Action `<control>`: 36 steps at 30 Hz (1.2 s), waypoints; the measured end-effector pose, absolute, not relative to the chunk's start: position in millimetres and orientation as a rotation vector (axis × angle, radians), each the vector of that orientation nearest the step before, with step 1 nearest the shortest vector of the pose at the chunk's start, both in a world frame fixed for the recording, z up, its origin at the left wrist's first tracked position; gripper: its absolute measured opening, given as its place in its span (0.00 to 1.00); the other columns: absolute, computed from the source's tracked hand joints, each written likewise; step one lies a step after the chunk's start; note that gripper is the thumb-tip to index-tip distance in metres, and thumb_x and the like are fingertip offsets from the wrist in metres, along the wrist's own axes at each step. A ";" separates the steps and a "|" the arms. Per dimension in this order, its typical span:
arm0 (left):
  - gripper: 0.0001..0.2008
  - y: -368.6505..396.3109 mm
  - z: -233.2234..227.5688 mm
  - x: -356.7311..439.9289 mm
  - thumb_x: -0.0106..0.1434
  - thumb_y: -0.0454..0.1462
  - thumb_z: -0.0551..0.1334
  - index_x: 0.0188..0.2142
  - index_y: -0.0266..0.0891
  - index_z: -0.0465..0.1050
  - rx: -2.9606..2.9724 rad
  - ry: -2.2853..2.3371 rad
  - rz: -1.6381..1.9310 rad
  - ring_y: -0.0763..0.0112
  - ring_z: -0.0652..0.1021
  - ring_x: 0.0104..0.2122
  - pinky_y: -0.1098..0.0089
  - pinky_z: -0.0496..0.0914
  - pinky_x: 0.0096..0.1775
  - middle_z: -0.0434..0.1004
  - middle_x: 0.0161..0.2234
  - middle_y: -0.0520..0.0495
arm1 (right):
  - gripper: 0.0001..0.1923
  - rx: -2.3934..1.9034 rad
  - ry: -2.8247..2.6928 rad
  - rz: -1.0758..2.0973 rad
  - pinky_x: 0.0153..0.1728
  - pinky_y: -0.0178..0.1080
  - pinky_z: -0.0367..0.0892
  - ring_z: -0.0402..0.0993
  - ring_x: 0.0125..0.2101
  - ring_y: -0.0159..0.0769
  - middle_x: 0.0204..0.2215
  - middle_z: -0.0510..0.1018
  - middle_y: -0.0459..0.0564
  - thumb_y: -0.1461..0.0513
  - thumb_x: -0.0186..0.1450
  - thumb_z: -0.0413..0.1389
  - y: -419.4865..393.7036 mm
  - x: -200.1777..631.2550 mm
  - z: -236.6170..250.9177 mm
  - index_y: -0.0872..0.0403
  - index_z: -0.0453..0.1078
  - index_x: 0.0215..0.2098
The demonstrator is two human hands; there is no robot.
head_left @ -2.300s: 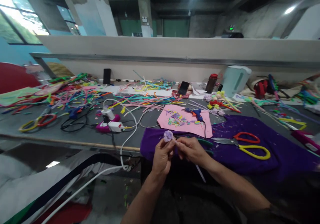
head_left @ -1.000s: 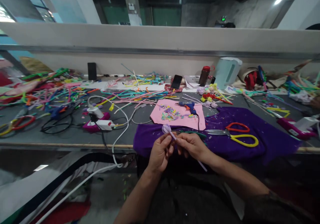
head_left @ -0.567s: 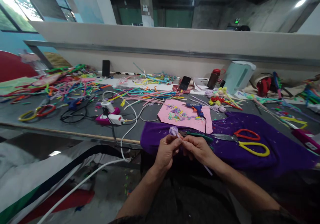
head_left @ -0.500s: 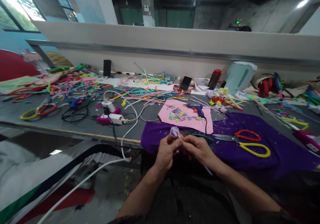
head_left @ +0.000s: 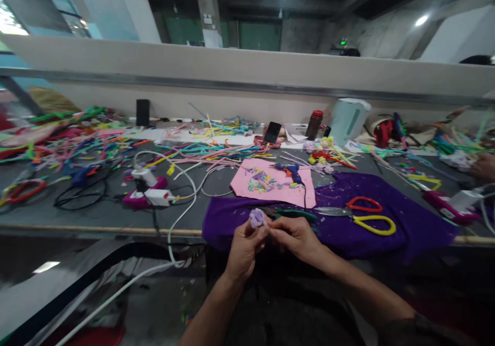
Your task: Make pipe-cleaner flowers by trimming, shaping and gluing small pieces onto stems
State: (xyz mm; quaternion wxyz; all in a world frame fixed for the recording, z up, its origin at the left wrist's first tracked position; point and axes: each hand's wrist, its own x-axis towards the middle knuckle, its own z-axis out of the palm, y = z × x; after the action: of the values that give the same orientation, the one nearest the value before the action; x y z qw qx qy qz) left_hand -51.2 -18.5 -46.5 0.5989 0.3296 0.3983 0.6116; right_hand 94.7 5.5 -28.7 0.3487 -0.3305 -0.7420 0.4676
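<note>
The left hand [head_left: 243, 250] and the right hand [head_left: 296, 237] met just in front of the near edge of the bench [head_left: 96, 214], fingertips together. The left fingers were pinched shut around a small lilac flower [head_left: 257, 217], which stood up above the thumb, over the edge of the purple cloth [head_left: 386, 243]. The right fingers were closed too, pressing against the base of the flower from the right; what exactly they gripped there was too small to tell.

On the purple cloth, right of the hands, lay scissors [head_left: 361, 215] with one red and one yellow handle, blades pointing left. Beyond the hands a pink sheet [head_left: 247, 188] carried small coloured cuttings, and a blue glue gun [head_left: 288, 169] rested at its far edge. Left of that sat a white power strip [head_left: 154, 196] with a white cable [head_left: 181, 212] running off the bench edge. Farther back stood a phone [head_left: 273, 131], a dark bottle [head_left: 313, 124] with a red cap and a pale kettle [head_left: 347, 119]
</note>
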 end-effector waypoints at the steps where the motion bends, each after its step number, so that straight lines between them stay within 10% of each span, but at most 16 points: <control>1: 0.11 -18.4 -46.7 -52.1 0.46 0.38 0.69 0.28 0.35 0.74 0.755 0.928 1.428 0.85 0.59 0.17 0.80 0.52 0.18 0.66 0.22 0.55 | 0.14 -0.854 -1.906 1.239 0.19 0.28 0.60 0.65 0.19 0.25 0.22 0.71 0.44 0.54 0.63 0.52 4.7 95.1 -28.0 0.56 0.71 0.34; 36: 0.07 -20.5 -26.0 -73.8 0.48 0.37 0.69 0.27 0.36 0.76 0.639 0.721 1.650 0.90 0.61 0.13 0.81 0.61 0.19 0.76 0.29 0.52 | 0.10 -0.888 -2.268 0.890 0.25 0.28 0.59 0.68 0.23 0.26 0.23 0.74 0.45 0.60 0.63 0.53 -5.7 127.3 2.8 0.58 0.73 0.31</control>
State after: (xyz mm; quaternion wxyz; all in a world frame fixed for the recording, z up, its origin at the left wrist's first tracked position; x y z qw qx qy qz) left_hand -73.8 -20.5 -26.0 0.5774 0.2731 0.3081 0.7050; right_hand 127.3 -5.7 2.8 0.2709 -0.3298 -0.8418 0.3305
